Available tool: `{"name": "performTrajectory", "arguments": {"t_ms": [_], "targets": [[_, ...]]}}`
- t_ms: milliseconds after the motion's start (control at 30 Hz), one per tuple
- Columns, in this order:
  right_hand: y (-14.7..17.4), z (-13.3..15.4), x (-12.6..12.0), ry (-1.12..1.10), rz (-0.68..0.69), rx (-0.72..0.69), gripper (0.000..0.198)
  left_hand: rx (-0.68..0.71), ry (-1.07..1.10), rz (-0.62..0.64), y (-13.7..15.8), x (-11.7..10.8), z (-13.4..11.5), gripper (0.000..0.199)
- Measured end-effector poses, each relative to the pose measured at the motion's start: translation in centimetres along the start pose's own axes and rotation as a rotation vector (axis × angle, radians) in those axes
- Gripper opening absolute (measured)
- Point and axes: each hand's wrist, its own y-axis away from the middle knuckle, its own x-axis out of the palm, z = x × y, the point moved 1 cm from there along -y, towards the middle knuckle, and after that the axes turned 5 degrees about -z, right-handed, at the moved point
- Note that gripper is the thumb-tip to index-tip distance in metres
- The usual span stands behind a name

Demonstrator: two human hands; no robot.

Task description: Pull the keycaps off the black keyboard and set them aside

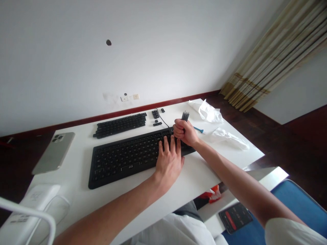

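White desk (194, 175) carries a black keyboard (125, 154) lettered "hp".

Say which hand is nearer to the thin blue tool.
Right. The right hand, a fist around a dark upright object, is just left of the thin blue tool; the left hand is farther left, fingers over the black rectangular keyboard.

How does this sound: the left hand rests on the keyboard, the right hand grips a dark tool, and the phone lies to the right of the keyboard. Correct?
Not quite: the phone lies to the left of the keyboard, as the head view shows. The left hand does rest on the keyboard, and the right hand grips a dark tool.
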Motion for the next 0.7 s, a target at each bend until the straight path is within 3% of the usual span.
{"name": "performTrajectory", "arguments": {"t_ms": [467,567,700], "targets": [[-0.3,1.1,-2.4,0.046,0.287,0.201,0.057,-0.007,0.009,0.013,0.1,-0.1,-0.2,0.068],[-0.6,1.2,-3.0,0.003,0.294,0.227,0.06,-0.004,0.009,0.021,0.1,-0.1,-0.2,0.069],[-0.7,1.1,-2.8,-0.016,0.205,0.242,0.059,-0.01,0.018,0.01,0.2,0.0,-0.2,0.068]]}}
